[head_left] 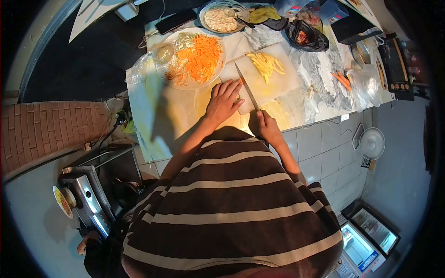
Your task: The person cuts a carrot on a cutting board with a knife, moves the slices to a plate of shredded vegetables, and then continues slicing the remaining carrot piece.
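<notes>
My right hand (267,126) grips a kitchen knife (246,87) by its handle, the long blade angled up and left over a white cutting board (289,78). On the board's left edge my left hand (224,100) presses down, fingers bent forward and thumb apart. Beside the blade, a small orange bit, apparently a carrot piece (240,81), shows at the fingertips; most of it is hidden under the hand. A pile of yellow cut sticks (265,66) lies on the board, right of the blade. Left of the board stands a large plate (163,76) heaped with shredded carrot (201,53).
At the back are a bowl of pale food (222,19), a phone (176,21) and a black plastic bag (315,41). Whole carrots (341,81) and a clear bag (364,85) lie to the right. A metal stove (88,197) stands at the lower left.
</notes>
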`<state>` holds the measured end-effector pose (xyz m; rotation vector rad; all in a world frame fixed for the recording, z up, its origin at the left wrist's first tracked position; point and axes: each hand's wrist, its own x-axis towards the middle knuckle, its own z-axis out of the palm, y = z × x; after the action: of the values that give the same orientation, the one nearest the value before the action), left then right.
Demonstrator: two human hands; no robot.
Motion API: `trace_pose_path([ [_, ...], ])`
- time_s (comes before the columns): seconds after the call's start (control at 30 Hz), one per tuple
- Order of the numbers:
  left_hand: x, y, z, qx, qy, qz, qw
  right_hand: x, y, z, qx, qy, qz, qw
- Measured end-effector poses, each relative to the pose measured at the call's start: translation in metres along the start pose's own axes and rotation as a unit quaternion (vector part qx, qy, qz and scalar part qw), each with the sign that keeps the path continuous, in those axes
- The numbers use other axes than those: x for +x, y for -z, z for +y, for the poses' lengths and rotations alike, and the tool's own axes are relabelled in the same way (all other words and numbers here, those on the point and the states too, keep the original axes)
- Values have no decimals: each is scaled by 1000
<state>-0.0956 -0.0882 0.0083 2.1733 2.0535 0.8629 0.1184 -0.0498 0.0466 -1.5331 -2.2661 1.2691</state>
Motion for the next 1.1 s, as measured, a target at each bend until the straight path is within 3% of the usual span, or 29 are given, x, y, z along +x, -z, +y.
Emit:
trace_pose_path([
  [0.23,0,0,1,3,-1,2,1000,-2,-5,7,-50,33,42,997],
  [0.77,0,0,0,-9,6,-7,1000,-3,-6,9,-99,39,24,994],
  [1.1,0,-5,-3,-21,16,-6,1000,-2,-4,3,-109,-8,-4,994],
])
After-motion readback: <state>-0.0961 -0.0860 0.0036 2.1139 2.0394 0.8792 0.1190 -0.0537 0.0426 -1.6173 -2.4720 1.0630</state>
